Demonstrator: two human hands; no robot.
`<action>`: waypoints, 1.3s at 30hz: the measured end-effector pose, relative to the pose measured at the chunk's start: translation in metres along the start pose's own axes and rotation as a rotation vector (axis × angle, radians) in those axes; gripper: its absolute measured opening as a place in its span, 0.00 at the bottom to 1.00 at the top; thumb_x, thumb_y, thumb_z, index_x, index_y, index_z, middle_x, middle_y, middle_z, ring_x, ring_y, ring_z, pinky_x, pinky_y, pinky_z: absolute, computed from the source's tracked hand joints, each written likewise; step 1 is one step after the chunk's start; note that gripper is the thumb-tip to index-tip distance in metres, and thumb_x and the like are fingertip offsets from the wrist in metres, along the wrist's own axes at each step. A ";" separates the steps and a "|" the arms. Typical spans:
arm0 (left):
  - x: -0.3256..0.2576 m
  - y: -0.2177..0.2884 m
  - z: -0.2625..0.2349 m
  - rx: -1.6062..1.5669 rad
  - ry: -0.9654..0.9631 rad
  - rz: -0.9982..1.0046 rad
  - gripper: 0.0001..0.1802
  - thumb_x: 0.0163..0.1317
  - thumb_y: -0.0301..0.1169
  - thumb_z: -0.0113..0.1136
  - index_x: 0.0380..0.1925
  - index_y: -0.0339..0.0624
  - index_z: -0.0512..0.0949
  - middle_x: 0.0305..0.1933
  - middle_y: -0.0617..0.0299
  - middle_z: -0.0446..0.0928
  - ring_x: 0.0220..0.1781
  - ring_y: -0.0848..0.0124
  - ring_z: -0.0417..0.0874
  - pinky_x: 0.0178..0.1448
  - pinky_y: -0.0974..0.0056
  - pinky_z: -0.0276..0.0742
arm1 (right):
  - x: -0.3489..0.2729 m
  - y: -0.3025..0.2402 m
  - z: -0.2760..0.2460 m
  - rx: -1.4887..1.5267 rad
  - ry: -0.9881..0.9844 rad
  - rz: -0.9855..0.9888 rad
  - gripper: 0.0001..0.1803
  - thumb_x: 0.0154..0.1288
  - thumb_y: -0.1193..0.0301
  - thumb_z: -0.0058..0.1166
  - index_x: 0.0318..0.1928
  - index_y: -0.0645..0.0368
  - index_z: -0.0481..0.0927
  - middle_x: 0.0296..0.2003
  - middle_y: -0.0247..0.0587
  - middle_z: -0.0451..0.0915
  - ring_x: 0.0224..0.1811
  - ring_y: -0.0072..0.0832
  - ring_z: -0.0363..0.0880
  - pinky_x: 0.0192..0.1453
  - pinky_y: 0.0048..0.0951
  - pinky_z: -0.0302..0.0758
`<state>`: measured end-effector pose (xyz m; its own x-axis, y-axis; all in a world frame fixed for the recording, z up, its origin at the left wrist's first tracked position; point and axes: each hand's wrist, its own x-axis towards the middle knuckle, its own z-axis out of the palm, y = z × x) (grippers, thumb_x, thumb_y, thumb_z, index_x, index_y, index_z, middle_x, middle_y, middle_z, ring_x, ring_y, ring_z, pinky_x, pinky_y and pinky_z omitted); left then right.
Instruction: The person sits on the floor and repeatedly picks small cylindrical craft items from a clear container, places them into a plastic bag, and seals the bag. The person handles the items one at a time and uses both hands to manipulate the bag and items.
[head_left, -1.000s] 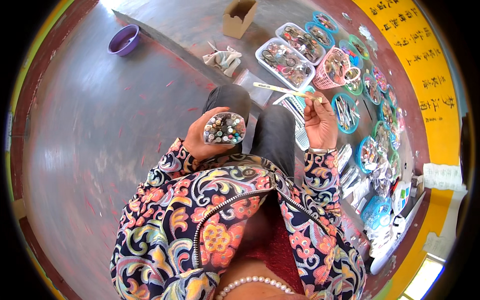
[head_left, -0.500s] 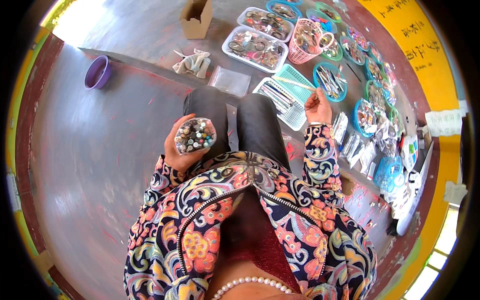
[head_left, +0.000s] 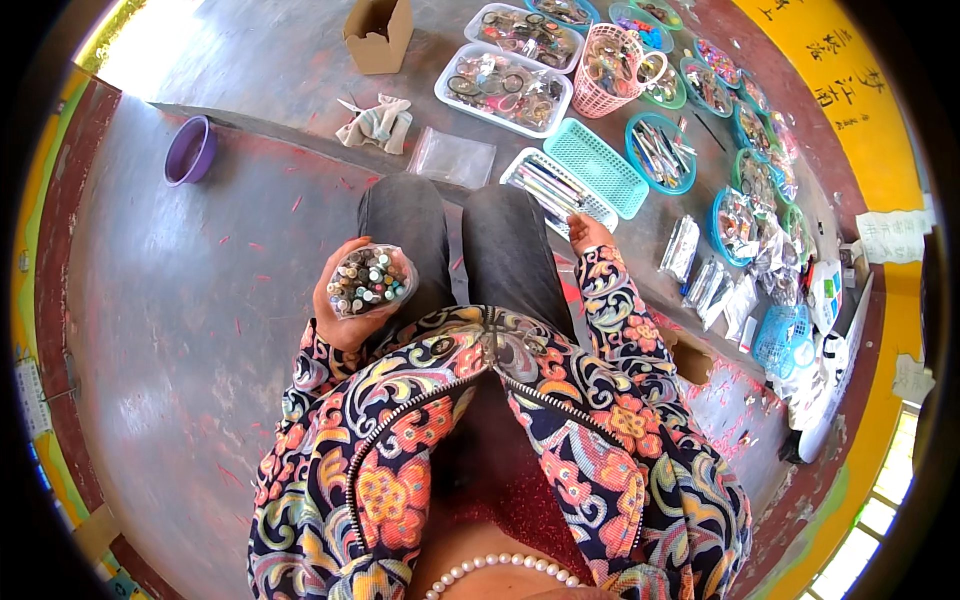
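Note:
My left hand (head_left: 340,317) is closed around a clear plastic container (head_left: 409,268) packed with upright pens (head_left: 362,284), their mixed-colour ends facing up. It is held over my left thigh. My right hand (head_left: 590,233) is beside the near right end of a white basket (head_left: 609,219), its fingers curled together. Whether anything is between those fingers is hidden. Several pens (head_left: 550,187) lie lengthwise in the white basket. A teal perforated basket (head_left: 597,168) adjoins it on the far side, and a round blue basket (head_left: 633,165) of pens and long slim items stands farther right.
White trays (head_left: 490,120) of assorted small items and a pink basket (head_left: 597,100) stand ahead. Several round baskets and clear packets (head_left: 681,246) fill the right. A clear bag (head_left: 452,158), cloth (head_left: 376,125), cardboard box (head_left: 378,48) and purple basin (head_left: 190,150) lie leftward.
My right hand has come down and left to the white basket's end. The long pale stick it held is no longer visible. My left hand still holds the container of pens.

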<state>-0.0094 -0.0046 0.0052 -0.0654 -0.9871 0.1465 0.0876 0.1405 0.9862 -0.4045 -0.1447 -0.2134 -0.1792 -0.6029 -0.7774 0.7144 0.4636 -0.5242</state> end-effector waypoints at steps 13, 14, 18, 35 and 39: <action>-0.003 -0.003 -0.005 -0.100 -0.031 -0.047 0.41 0.42 0.24 0.69 0.57 0.35 0.59 0.51 0.58 0.71 0.52 0.73 0.73 0.56 0.68 0.67 | -0.128 -0.009 0.127 -0.457 -0.538 -0.287 0.09 0.58 0.75 0.51 0.40 0.62 0.75 0.31 0.37 0.78 0.29 0.22 0.77 0.30 0.18 0.71; -0.004 -0.005 -0.007 -0.064 -0.030 -0.036 0.42 0.41 0.23 0.69 0.57 0.34 0.59 0.52 0.58 0.71 0.52 0.72 0.73 0.57 0.67 0.68 | -0.158 -0.007 0.143 -0.545 -0.629 -0.340 0.08 0.58 0.75 0.52 0.40 0.62 0.76 0.31 0.36 0.78 0.29 0.21 0.76 0.31 0.18 0.71; -0.002 -0.018 -0.010 0.029 -0.041 -0.043 0.42 0.39 0.24 0.71 0.56 0.33 0.59 0.51 0.57 0.70 0.52 0.71 0.73 0.57 0.67 0.68 | -0.252 0.011 0.181 -0.886 -0.930 -0.609 0.08 0.56 0.77 0.54 0.38 0.59 0.79 0.33 0.33 0.77 0.33 0.19 0.74 0.34 0.18 0.69; -0.007 -0.012 -0.011 -0.022 -0.050 0.033 0.44 0.39 0.27 0.71 0.58 0.39 0.59 0.50 0.57 0.71 0.51 0.71 0.73 0.55 0.66 0.68 | -0.303 0.035 0.215 -1.438 -1.241 -0.999 0.08 0.46 0.75 0.58 0.30 0.59 0.77 0.25 0.39 0.74 0.29 0.33 0.74 0.33 0.29 0.69; -0.006 -0.011 -0.009 -0.049 -0.060 0.062 0.46 0.39 0.27 0.71 0.59 0.40 0.57 0.50 0.57 0.71 0.52 0.71 0.73 0.56 0.66 0.67 | -0.305 0.041 0.214 -1.354 -1.261 -1.125 0.08 0.45 0.76 0.57 0.30 0.60 0.77 0.28 0.39 0.75 0.29 0.31 0.75 0.32 0.28 0.70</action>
<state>-0.0010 -0.0006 -0.0075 -0.1176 -0.9700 0.2129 0.1417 0.1958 0.9703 -0.1761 -0.0803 0.0767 0.7585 -0.6086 0.2332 -0.2324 -0.5868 -0.7757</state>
